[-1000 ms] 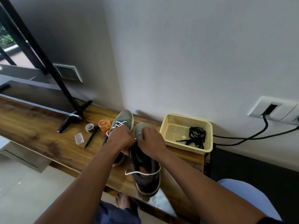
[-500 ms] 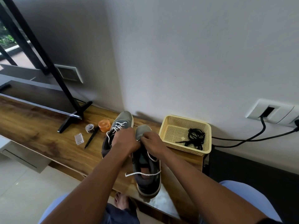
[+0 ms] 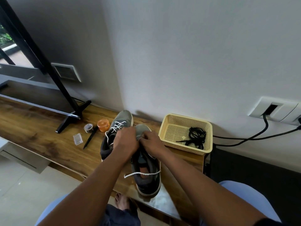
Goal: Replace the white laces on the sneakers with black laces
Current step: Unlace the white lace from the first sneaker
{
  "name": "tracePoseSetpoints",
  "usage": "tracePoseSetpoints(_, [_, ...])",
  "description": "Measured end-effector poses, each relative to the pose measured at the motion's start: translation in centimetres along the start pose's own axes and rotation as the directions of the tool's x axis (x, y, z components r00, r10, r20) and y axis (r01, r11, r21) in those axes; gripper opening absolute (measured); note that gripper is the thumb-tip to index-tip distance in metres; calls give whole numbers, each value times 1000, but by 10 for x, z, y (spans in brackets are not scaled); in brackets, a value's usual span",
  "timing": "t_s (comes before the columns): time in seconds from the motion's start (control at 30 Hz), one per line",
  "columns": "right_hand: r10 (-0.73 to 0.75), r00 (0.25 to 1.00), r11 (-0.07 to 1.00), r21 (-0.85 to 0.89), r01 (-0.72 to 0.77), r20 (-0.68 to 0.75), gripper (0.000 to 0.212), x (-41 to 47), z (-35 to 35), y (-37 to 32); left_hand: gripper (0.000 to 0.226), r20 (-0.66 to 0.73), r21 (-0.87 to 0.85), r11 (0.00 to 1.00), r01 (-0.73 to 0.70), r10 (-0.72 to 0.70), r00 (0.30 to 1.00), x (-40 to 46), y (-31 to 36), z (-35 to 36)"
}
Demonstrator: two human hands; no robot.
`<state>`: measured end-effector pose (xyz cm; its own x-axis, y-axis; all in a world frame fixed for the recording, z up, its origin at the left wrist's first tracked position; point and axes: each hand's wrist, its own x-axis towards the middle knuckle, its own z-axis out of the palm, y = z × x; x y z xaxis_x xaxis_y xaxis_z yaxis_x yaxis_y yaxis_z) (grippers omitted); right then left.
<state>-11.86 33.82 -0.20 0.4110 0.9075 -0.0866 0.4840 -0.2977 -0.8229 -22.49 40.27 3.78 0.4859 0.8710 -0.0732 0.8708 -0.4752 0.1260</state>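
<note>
Both hands down on the nearer grey sneaker (image 3: 146,175) on the bench (image 3: 40,136): left hand (image 3: 125,141) and right hand (image 3: 152,141) pinching its white lace (image 3: 141,174) by the toe. Black laces (image 3: 196,136) sitting in the yellow basket (image 3: 172,126), just right.

— Any writing you can make out from here?
— None. The small orange round plastic jar (image 3: 103,125) has a lid too blurred to read, and the grey fabric sneakers (image 3: 121,121) show no legible brand.
</note>
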Motion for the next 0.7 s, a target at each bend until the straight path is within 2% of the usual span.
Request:
tracePoseSetpoints(0.13, [-35, 999, 997, -70, 32, -29, 40, -2, 1, -4, 28, -13, 87, 996, 8, -6, 1000, -1, 4, 1])
tracePoseSetpoints(0.23, [-27, 999, 999, -23, 26, -35, 38, -3, 0, -5, 29, -9, 97, 995, 6, -5, 1000, 0, 5, 1])
tracePoseSetpoints(0.37, [58, 989, 976, 217, -27, -134, 30, -9, -20, -25, 28, 14, 52, 998, 18, -19, 1000, 0, 0, 0])
tracePoseSetpoints(0.4, [89, 987, 946, 321, -42, -133, 26, -10, -29, -32, 29, 15, 31, 999, 21, -22, 1000, -1, -1, -1])
tracePoseSetpoints(0.47, [132, 989, 821, 567, -74, -62, 20, -12, -49, -45, 30, 14, 13, 1000, 17, -17, 1000, -1, -1, -3])
tracePoseSetpoints(0.57, [6, 998, 674, 737, -51, 64, 16, -19, -93, -67, 29, 17, -13, 1000, 23, -22, 1000, -4, 0, -9])
tracePoseSetpoints(0.63, [-127, 985, 631, 776, -13, 120, 18, -26, -125, -81, 28, 34, -27, 999, 37, -36, 999, -8, 2, -14])
tracePoseSetpoints(0.7, [-202, 972, 609, 792, 31, 117, 15, -33, -150, -91, 28, 19, -9, 1000, 28, -28, 999, -13, 6, -23])
